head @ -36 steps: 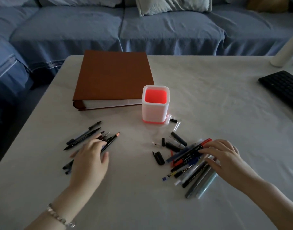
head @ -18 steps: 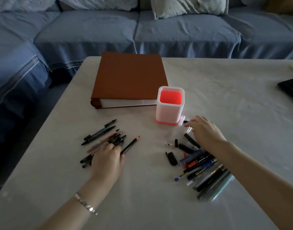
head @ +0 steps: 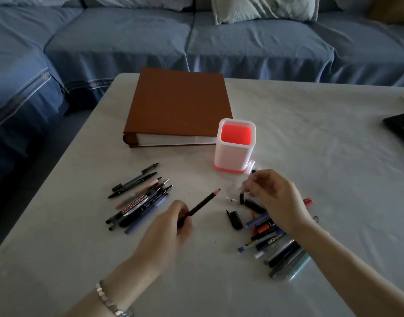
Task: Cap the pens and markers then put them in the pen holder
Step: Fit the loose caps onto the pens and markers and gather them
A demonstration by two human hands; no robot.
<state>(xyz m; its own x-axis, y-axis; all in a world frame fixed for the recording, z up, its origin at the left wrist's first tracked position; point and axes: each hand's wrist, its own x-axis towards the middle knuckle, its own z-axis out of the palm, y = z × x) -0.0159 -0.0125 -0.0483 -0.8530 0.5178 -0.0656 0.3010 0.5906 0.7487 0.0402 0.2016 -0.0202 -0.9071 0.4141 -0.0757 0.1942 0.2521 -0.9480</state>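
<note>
Capping step, at its start: nothing in the pen holder (head: pixel 230 159) yet, judging by its bare red inside. Gripping a thin black pen (head: pixel 203 203) by its rear end in the left hand (head: pixel 171 227), fingers curled round the barrel, reddish tip aimed toward the holder. Pinching a small clear cap (head: pixel 246 187) at the fingertips of the right hand (head: pixel 276 197), just in front of the holder's base, above the loose black caps (head: pixel 234 219). Hands apart, with a gap between tip and cap. Next, probably: bringing the two together, lining the cap's mouth up with the tip and pressing until seated, then dropping the pen upright into the holder; needs a straight push, given so small a cap. Plenty left: a fan of bare-tipped pens (head: pixel 139 197) to the left, a heap of pens and markers (head: pixel 276 245) under the right wrist

All on a pale table (head: pixel 311 156), beside a thick brown album (head: pixel 178 106) just behind the holder, touching or nearly so. Black keyboard (head: pixel 400 126) at the right edge. Beyond, a blue-covered sofa (head: pixel 219 46) with a pale cushion (head: pixel 265 8), in dim light
</note>
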